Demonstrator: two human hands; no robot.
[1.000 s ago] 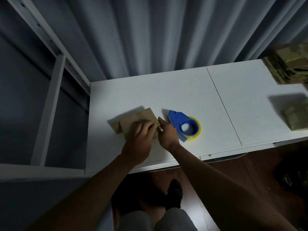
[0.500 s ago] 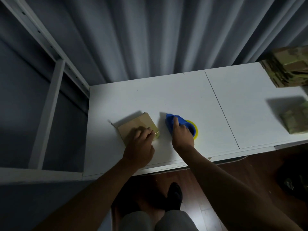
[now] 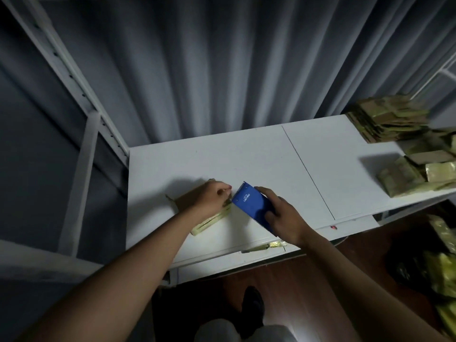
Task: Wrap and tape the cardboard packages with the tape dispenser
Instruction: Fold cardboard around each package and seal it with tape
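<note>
A flat cardboard package (image 3: pixel 187 202) lies on the white table (image 3: pixel 246 156), left of centre. My left hand (image 3: pixel 213 196) lies on top of it, fingers curled over its right edge where the tape meets it. My right hand (image 3: pixel 283 215) grips the blue tape dispenser (image 3: pixel 251 204), lifted off the table and tilted, its toothed end right next to the package's right edge. The tape roll itself is hidden by the dispenser body and my hand.
Piles of taped cardboard packages (image 3: pixel 389 117) stand at the table's back right, with more (image 3: pixel 417 175) nearer the front right edge. A white metal shelf frame (image 3: pixel 81 134) stands on the left, a grey curtain (image 3: pixel 222 65) behind. More packages (image 3: pixel 444 267) lie on the floor at right.
My right hand picked the dispenser up off the table and brought it left to the package's right edge. My left hand stayed on the package.
</note>
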